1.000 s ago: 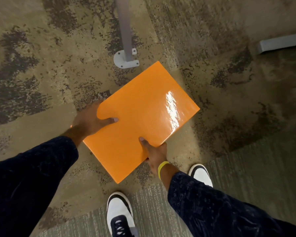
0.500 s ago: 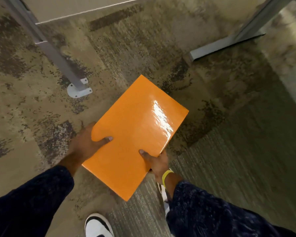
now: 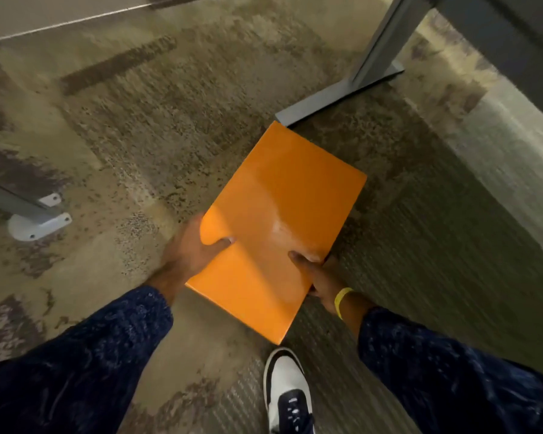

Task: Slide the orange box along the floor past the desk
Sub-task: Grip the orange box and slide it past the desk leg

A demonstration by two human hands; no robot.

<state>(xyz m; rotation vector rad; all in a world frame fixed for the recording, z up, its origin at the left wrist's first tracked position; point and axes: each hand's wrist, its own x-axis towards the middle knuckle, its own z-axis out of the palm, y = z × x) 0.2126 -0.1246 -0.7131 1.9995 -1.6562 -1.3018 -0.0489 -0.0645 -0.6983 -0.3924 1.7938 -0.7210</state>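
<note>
Orange box in two-handed transit across the carpeted floor, between the desk supports.

The orange box lay just near of the right desk foot, its far corner almost touching. Left hand and right hand each kept a grip clamped on a long edge, thumbs on top, probably for steering. Against the earlier frame, the left desk leg had dropped left and the right foot sat closer.
</note>
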